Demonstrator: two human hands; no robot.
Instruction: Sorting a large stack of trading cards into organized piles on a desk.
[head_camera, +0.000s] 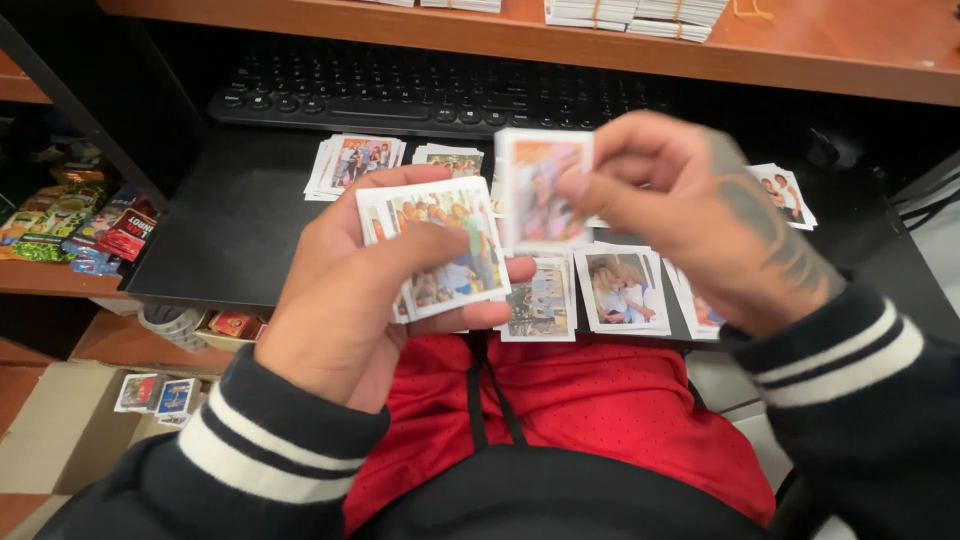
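My left hand (345, 300) grips a small stack of white-bordered photo prints (440, 250), thumb across the top picture. My right hand (690, 215) pinches a single photo print (540, 190) by its right edge, held upright and blurred, just right of the stack. Below both hands, several piles of photo prints (620, 290) lie on the black pull-out keyboard tray (240, 230). More piles of prints (355, 165) sit closer to the keyboard.
A black keyboard (420, 95) lies at the back of the tray under a wooden desktop (830, 45) carrying banded stacks of prints (640, 15). Snack packets (85, 225) fill a shelf at left. A cardboard box (70, 430) with small cards sits at lower left.
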